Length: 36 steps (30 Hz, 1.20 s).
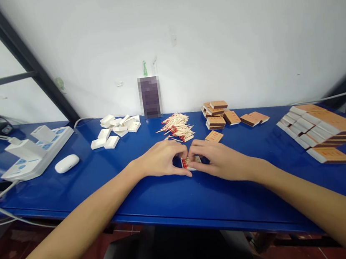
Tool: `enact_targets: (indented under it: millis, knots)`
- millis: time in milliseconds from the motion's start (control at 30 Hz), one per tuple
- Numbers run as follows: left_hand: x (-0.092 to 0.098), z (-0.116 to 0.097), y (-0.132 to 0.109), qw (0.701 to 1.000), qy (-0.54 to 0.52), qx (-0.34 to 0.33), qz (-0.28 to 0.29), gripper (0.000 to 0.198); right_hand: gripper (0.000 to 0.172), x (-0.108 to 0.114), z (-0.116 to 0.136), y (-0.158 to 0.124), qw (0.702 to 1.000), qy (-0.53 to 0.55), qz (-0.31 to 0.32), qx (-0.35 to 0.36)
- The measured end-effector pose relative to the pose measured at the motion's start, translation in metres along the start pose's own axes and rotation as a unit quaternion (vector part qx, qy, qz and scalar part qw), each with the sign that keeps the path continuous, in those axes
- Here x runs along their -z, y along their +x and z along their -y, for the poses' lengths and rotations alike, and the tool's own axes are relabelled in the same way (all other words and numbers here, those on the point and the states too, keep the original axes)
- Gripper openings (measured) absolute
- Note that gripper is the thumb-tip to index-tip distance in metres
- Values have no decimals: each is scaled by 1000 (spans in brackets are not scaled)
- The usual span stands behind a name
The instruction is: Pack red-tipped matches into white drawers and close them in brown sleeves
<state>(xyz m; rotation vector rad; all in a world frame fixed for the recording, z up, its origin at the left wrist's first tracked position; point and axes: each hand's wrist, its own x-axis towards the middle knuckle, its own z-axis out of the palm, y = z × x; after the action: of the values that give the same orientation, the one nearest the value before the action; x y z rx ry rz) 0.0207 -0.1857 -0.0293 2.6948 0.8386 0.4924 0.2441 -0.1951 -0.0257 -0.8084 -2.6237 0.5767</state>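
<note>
A small white tray of red-tipped matches point(185, 163) lies on the blue table between my hands. My left hand point(167, 157) is curled at the tray's left end, its fingers closed around that side. From the right, my right hand point(210, 158) reaches over the tray with bent fingertips on the matches. Fingers cover part of the tray. Just beyond them is a loose pile of matches point(177, 124). An orange matchbox sleeve point(214, 136) lies behind my right hand.
White empty trays point(111, 142) lie at back left, near a white case point(66, 163) and a power strip point(49, 153). Orange sleeves point(231, 117) sit at back right. Stacked matchboxes point(326, 121) stand far right on the blue table point(156, 198).
</note>
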Motion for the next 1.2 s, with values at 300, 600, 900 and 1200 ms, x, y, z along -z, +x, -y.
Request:
enact_targets:
  millis: [300,600,900,1200]
  knots:
    - [-1,-3,1,1000,-19,6,-9,48,18,-23,-5,6,998,-37,-46,-32]
    - [2,-5,0,1000,-14,2,4,13,21,1,-4,2,983,-171,-63,-24]
    - [3,-6,-2,1000,11,3,23,41,50,28,-48,-16,946,-300,13,-123]
    - [0,-2,0,1000,27,3,10,37,29,41,-19,-14,985,-94,96,-112]
